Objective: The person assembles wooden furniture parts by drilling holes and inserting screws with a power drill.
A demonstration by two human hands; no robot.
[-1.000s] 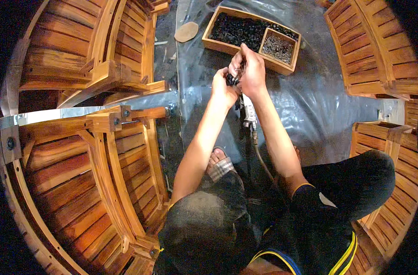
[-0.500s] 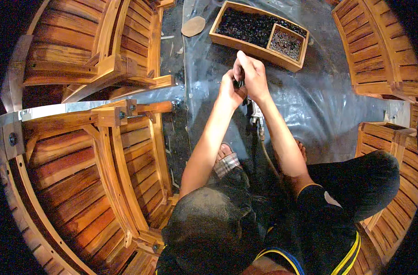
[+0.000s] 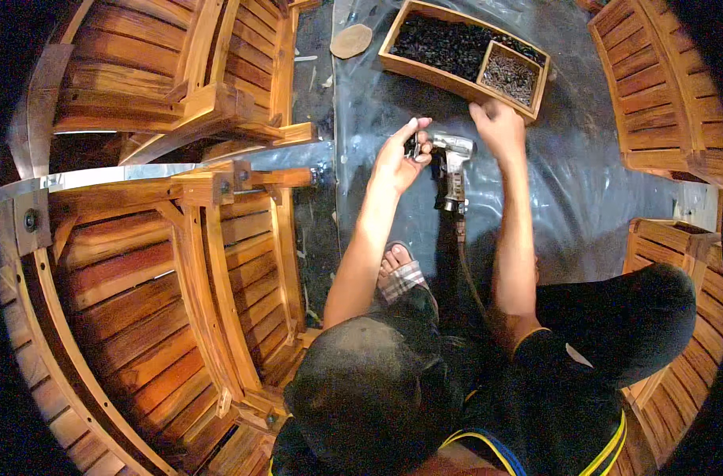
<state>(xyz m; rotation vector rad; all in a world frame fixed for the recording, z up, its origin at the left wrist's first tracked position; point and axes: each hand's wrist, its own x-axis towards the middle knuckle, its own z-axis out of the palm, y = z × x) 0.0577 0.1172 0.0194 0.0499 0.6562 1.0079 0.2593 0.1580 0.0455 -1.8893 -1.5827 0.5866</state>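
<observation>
Plastic sheeting (image 3: 592,190), one glossy, creased stretch, covers the floor before you. Four pieces of slatted wooden furniture (image 3: 131,293) are clearly in view, two on your left and two on your right. Ahead of you sits one oblong wooden tray (image 3: 433,75), and between your two hands is one air tool (image 3: 455,163), its single hose (image 3: 464,258) trailing back toward you. Your right hand (image 3: 500,131) has curled fingers near the tray's near side; you cannot tell whether it grips anything. Your left hand (image 3: 401,155) is closed, thumb against fingers, just beside the tool's head. One small square box (image 3: 484,63) fills the tray's right end; one flat tan disc (image 3: 351,41) lies left of the tray. Smallest come black pieces (image 3: 441,44) in the tray and metal pieces (image 3: 511,75) in the box, both too many to count, and dark parts (image 3: 412,146) grasped in your left hand, their number hidden.
</observation>
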